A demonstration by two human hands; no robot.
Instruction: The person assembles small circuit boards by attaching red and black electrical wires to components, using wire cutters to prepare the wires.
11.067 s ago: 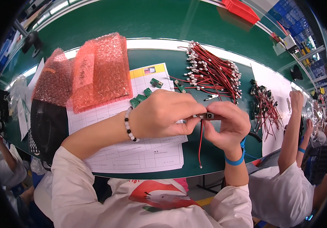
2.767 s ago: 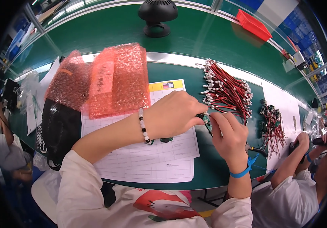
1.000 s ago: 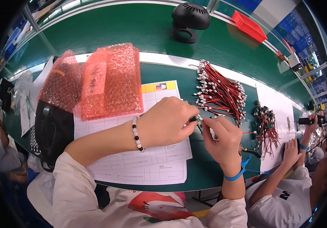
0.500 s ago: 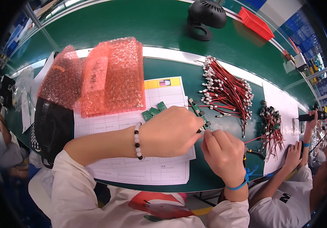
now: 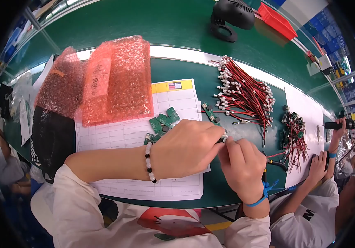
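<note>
My left hand (image 5: pixel 192 142), with a beaded bracelet on its wrist, is closed. Its thumb and finger meet my right hand (image 5: pixel 243 163), also closed in a pinch, with a blue band at the wrist. A small whitish piece (image 5: pixel 225 135) shows between the fingertips; its kind and most of what they hold are hidden. Just beyond the left knuckles is a narrow green circuit board (image 5: pixel 210 113) with dark and metal parts. Several small green circuit boards (image 5: pixel 165 120) lie left of my left hand, on printed sheets (image 5: pixel 177 97).
Red wires with white connectors (image 5: pixel 247 93) are heaped beyond my right hand; boards with wires (image 5: pixel 295 132) lie further right. Pink bubble wrap (image 5: pixel 121 82) and a black mesh bag (image 5: pixel 51 140) lie left. A black fan (image 5: pixel 232 18) and red tray (image 5: pixel 276 20) stand behind. A co-worker's hand (image 5: pixel 318 167) is at right.
My view has shifted slightly, and more small boards show beside the left wrist. The whitish piece is now visible between my fingertips. Both hands stay together, pinching.
</note>
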